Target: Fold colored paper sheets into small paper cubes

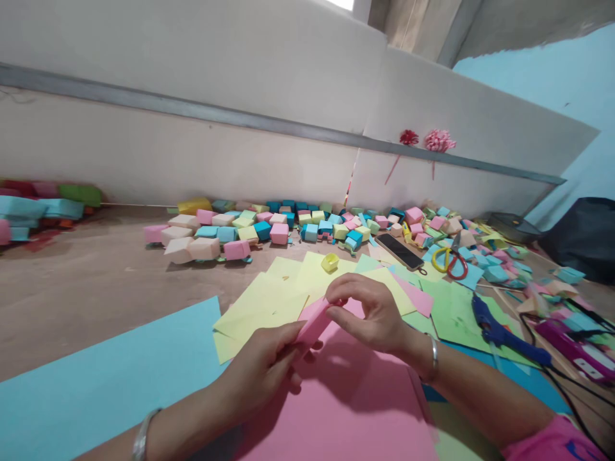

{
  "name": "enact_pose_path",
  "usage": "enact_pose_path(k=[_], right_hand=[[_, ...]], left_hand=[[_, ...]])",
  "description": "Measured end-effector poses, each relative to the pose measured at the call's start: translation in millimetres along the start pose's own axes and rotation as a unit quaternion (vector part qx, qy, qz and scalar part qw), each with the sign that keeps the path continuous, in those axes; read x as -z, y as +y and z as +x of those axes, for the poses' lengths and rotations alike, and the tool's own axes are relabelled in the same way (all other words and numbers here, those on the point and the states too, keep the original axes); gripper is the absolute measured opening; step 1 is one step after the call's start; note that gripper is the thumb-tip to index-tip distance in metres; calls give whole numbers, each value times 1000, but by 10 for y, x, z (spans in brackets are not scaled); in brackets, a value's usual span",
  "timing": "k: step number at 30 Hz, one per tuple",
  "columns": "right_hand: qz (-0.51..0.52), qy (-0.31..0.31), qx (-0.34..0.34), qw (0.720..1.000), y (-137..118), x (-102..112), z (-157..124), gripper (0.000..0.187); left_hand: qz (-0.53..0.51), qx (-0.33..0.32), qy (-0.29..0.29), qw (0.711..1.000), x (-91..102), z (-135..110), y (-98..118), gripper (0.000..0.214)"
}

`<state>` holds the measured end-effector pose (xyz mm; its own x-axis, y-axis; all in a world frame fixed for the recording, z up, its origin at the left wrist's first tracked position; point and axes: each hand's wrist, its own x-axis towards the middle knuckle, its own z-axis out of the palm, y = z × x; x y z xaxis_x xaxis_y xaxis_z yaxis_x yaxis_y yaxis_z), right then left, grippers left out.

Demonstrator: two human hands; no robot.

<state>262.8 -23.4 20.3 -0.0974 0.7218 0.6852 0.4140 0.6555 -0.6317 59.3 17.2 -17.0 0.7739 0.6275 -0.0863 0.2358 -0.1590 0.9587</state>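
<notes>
A narrow folded strip of pink paper [313,328] slants between my two hands, above a large pink sheet [365,410]. My left hand [273,355] grips its lower end, the thumb along the top and the fingers curled beneath. At the upper end, my right hand [368,310] pinches the strip between thumb and fingertips. Just beyond my right hand, a small yellow folded paper piece [329,262] rests on pale yellow sheets [269,301]. A large light blue sheet [120,384] lies to the left, partly under my left forearm.
Many coloured paper boxes [235,230] line the wall. A phone [400,251] and scissors [450,261] lie at the right. Nearer are green sheets [456,314], a blue glue gun [509,336] with a cord, and a purple power strip [576,352]. Two paper flowers [439,141] lean on the wall.
</notes>
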Motion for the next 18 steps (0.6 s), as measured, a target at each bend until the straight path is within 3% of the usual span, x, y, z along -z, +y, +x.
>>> enact_pose_path(k=[5,11,15,18], right_hand=[[38,16,5,999,25,-42,-51,11],[96,39,-79,992,88,-88,-127,17],[103,86,-96,986,122,-72,-91,11],[79,103,-113,985,168,-46,-57,13]], left_hand=[[-37,17,-27,999,-22,-4,-28,26],[-165,79,-51,982,-32,32,-41,24],[-190,81,-8,978,-23,50,22,34],[-180,72,71,978,10,46,49,41]])
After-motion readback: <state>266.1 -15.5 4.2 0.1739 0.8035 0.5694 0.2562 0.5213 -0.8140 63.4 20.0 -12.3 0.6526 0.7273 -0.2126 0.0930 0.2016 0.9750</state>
